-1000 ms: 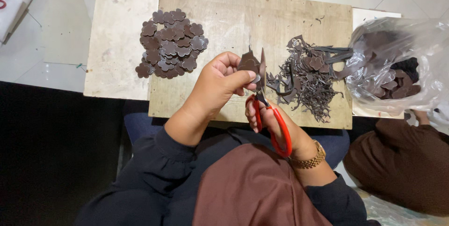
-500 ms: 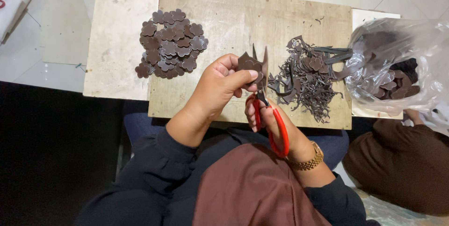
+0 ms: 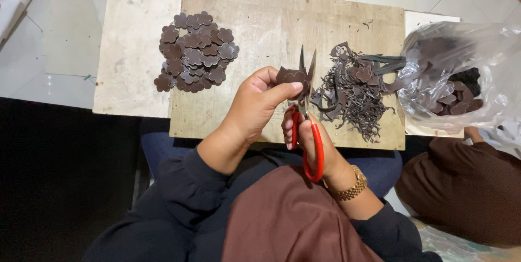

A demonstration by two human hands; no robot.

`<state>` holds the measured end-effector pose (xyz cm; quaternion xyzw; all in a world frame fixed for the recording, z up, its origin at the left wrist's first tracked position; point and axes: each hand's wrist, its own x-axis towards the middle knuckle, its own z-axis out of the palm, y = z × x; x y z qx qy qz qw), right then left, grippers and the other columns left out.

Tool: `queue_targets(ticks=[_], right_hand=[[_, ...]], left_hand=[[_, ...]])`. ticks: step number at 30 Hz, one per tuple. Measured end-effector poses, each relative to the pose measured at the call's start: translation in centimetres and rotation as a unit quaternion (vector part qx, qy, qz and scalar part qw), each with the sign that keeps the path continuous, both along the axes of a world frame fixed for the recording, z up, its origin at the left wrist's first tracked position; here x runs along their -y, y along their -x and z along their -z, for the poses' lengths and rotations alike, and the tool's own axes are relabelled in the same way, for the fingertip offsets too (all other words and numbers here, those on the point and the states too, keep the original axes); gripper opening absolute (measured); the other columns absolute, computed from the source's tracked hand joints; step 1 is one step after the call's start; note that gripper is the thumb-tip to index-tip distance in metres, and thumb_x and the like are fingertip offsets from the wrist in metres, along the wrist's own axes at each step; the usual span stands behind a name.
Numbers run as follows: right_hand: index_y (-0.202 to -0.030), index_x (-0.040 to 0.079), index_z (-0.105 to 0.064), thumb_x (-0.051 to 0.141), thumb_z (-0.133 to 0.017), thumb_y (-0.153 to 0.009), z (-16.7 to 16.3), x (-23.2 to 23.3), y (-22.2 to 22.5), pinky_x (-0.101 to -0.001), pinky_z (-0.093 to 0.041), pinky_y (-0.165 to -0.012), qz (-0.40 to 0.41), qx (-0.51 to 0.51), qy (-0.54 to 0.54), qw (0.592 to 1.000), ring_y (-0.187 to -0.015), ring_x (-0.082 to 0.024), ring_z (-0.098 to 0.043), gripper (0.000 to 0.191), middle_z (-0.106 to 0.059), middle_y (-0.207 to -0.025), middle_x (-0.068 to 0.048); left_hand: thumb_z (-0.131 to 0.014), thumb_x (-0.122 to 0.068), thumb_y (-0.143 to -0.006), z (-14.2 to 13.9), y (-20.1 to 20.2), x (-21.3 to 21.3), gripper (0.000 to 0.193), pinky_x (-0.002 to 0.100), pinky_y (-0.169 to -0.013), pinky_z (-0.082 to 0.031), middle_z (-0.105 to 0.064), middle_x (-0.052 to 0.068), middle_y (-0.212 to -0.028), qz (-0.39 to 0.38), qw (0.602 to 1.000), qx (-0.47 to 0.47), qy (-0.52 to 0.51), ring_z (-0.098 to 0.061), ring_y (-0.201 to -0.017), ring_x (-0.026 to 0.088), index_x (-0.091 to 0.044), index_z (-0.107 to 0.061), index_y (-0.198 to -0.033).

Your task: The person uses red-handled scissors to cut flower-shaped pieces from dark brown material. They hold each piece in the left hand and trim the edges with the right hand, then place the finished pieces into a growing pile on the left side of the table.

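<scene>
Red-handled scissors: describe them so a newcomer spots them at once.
Start at the wooden board; at its near edge, between the flower cutouts and the scrap tangle, the right hand grips the scissors. Only red item, blades open at a brown piece.

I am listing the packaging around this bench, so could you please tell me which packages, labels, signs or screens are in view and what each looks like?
Plastic bag: right end of the wooden board, clear, crumpled, open, holding dark brown pieces.
No labels, signs or screens in view.
</scene>
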<state>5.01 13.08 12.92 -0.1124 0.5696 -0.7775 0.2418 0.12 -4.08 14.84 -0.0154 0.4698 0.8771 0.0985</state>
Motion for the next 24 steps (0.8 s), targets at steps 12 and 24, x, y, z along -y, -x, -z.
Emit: queue_targets(ticks=[12, 24], right_hand=[[-0.102, 0.008, -0.049, 0.056, -0.049, -0.105, 0.0, -0.4, 0.1, -0.0228, -0.036, -0.062, -0.002, 0.002, -0.015, 1.0, -0.07, -0.008, -0.038, 0.048, -0.043, -0.083, 0.002], [-0.097, 0.008, -0.05, 0.055, -0.046, -0.104, -0.4, -0.8, 0.2, -0.0225, -0.037, -0.058, -0.008, -0.011, -0.056, 0.998, -0.065, -0.008, -0.041, 0.048, -0.046, -0.081, 0.002]], left_hand=[[-0.075, -0.005, -0.09, 1.0, 0.2, 0.1, 0.012, 0.028, -0.084, -0.054, -0.072, 0.004, -0.091, -0.014, 1.0, -0.012, -0.016, -0.066, -0.085, 0.01, -0.005, -0.063, -0.093], [-0.076, -0.01, -0.09, 0.1, 0.0, 0.8, 0.013, 0.021, -0.061, -0.04, -0.07, 0.001, -0.087, -0.017, 1.0, 0.021, 0.007, -0.053, -0.069, 0.003, -0.009, -0.063, -0.092]])
